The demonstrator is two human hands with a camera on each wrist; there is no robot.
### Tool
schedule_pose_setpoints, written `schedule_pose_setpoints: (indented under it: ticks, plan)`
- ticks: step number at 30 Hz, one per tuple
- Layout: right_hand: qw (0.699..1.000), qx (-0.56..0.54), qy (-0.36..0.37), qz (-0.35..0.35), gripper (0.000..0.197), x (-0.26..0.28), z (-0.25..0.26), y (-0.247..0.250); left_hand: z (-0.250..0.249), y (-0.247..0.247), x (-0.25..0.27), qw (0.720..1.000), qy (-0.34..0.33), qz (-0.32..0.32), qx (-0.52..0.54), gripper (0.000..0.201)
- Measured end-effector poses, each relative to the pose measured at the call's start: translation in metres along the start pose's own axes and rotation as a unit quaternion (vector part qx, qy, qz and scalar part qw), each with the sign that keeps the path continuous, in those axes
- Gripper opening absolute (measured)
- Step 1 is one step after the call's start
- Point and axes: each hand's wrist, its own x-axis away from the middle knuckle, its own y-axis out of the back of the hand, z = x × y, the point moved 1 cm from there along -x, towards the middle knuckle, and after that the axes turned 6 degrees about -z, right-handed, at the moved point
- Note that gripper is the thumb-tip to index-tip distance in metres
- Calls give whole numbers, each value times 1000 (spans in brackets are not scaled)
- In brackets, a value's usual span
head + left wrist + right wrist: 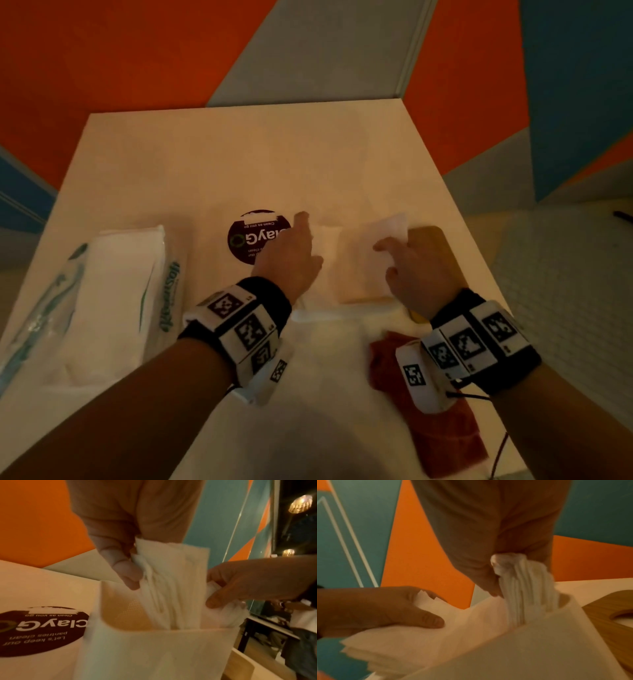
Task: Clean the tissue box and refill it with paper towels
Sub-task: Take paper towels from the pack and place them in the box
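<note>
A white tissue box stands open at the table's middle, its tan inside showing. Both hands hold a folded stack of white paper towels over the opening, its lower edge dipping into the box. My left hand pinches the stack's left end with thumb and fingers. My right hand grips the bunched right end. The wooden lid lies flat just right of the box.
An opened plastic pack of paper towels lies at the left of the white table. A red cloth sits at the near right edge. A dark round sticker lies behind my left hand.
</note>
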Motion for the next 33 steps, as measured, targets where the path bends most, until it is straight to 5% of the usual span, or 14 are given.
schedule_pose_setpoints:
  ticks: [6,14,18,22,26,31,33]
  plan:
    - [995,-24,-28,95,37,-16,-9,6,6,-7,-11,996,-1,18,-83,41]
    - [956,246,82,136,38,-24,-9,-15,20,-23,-16,958,-68,0,-279,41]
    - [966,215,95,112,40,-15,-16,-12,19,-17,-13,960,-81,-28,-268,52]
    - [990,116,81,16,38,-5,-17,1,13,8,2,939,-238,-116,-220,46]
    - [996,9,88,26,32,-13,-25,-1,20,4,11,898,-361,-14,-251,35]
    - [993,-37,112,20,26,-20,-34,-13,34,-10,7,875,-297,198,-328,69]
    - [988,-39,145,35,24,-19,-35,-17,36,-13,11,865,-293,228,-338,55]
